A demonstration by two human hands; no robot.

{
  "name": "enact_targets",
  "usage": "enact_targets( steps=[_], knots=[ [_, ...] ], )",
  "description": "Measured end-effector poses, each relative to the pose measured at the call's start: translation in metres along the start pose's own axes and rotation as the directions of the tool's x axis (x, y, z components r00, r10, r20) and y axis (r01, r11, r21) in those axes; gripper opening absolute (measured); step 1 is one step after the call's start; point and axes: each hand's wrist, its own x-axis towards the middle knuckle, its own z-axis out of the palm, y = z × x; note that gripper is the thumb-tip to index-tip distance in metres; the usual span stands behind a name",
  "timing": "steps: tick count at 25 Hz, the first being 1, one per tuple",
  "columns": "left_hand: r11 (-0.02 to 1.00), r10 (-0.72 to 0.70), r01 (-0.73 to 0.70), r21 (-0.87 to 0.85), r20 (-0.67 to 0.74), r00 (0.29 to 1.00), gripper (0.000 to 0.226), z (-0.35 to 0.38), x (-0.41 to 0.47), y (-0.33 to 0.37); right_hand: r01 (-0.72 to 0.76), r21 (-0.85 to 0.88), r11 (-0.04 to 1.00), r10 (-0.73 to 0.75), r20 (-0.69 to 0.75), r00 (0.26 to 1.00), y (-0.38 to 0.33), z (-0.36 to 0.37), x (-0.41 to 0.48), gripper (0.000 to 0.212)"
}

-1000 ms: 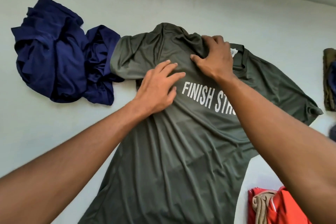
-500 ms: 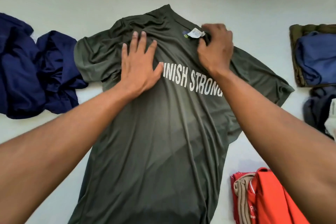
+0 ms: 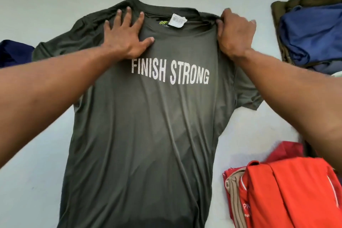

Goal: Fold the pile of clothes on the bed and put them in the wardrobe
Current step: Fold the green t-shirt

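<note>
While the olive T-shirt (image 3: 144,135) lies spread out, print side up, on the pale bed sheet (image 3: 37,181), we hold it at both shoulders.
At the far left edge we see part of a navy garment (image 3: 13,52), just beside the shirt's sleeve on that side. Our left hand (image 3: 127,37) lies flat with spread fingers on the shoulder next to the collar and presses the cloth down. Between our hands is the white label (image 3: 177,20) inside the collar, with the words FINISH STRONG below it. Our right hand (image 3: 235,33) has its fingers curled and grips the cloth at the other shoulder. Further right, a folded stack (image 3: 311,33) of blue on olive cloth lies apart from the shirt, and a red and orange pile (image 3: 288,194) lies near its lower side.
</note>
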Motion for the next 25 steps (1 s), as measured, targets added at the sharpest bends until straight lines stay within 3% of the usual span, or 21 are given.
enact_targets(
  steps=[2, 4, 6, 9, 12, 15, 19, 22, 23, 25],
  knots=[
    [0.996, -0.062, 0.059, -0.062, -0.061, 0.996, 0.083, -0.003, 0.003, 0.001, -0.044, 0.016, 0.999, 0.045, -0.06, 0.997, -0.01, -0.001, -0.005, 0.034],
    [0.985, -0.062, 0.019, -0.17, -0.249, 0.966, 0.078, 0.002, -0.012, -0.005, -0.077, 0.162, 0.984, 0.102, -0.155, 0.983, -0.028, -0.004, -0.031, 0.039],
    [0.962, 0.09, -0.181, -0.205, -0.388, 0.917, 0.071, 0.024, -0.058, -0.008, -0.049, 0.327, 0.944, 0.114, -0.182, 0.977, -0.053, -0.003, -0.093, 0.042],
    [0.931, 0.25, -0.319, -0.179, -0.326, 0.912, 0.067, 0.091, -0.173, -0.014, -0.005, 0.428, 0.904, 0.027, -0.046, 0.999, -0.1, 0.012, -0.239, 0.049],
    [0.979, 0.161, -0.182, -0.091, -0.2, 0.967, 0.066, 0.164, -0.309, -0.039, -0.031, 0.297, 0.954, -0.027, 0.189, 0.982, -0.116, 0.03, -0.382, 0.059],
    [0.984, -0.099, 0.077, -0.162, -0.131, 0.986, 0.069, 0.207, -0.415, -0.077, -0.2, 0.187, 0.962, 0.15, 0.249, 0.957, -0.084, 0.037, -0.468, 0.062],
    [0.865, -0.351, 0.281, -0.416, -0.101, 0.931, 0.068, 0.208, -0.459, -0.093, -0.383, 0.355, 0.853, 0.325, 0.212, 0.922, -0.059, 0.023, -0.53, 0.063],
    [0.64, -0.518, 0.388, -0.663, 0.0, 0.855, 0.06, 0.194, -0.457, -0.095, -0.652, 0.537, 0.536, 0.537, 0.379, 0.754, -0.056, 0.005, -0.545, 0.072],
    [0.547, -0.545, 0.437, -0.714, 0.093, 0.833, 0.056, 0.189, -0.457, -0.094, -0.74, 0.518, 0.428, 0.572, 0.479, 0.666, -0.054, -0.001, -0.547, 0.073],
    [0.469, -0.527, 0.541, -0.698, 0.27, 0.806, 0.042, 0.181, -0.46, -0.089, -0.858, 0.369, 0.359, 0.586, 0.627, 0.514, -0.051, -0.008, -0.554, 0.061]
  ],
)
